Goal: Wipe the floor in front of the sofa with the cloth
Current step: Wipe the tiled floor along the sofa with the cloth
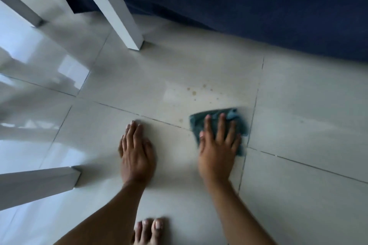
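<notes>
At the left of the frame stood the white furniture legs (117,5), clear of our work. Our left hand (137,153) lay flat on the floor (308,105) at lower centre, fingers together and gripping nothing, there, we judged, to prop us up. Right of it our right hand (219,149) pressed the teal cloth (237,119) down, fingers spread to keep it flat. Brownish spots (194,92) waited just above the cloth, before the dark blue sofa (258,5) at upper right.

No text, label, brand, number or sign is being shown legibly anywhere in the frame, upper or lower part.
</notes>
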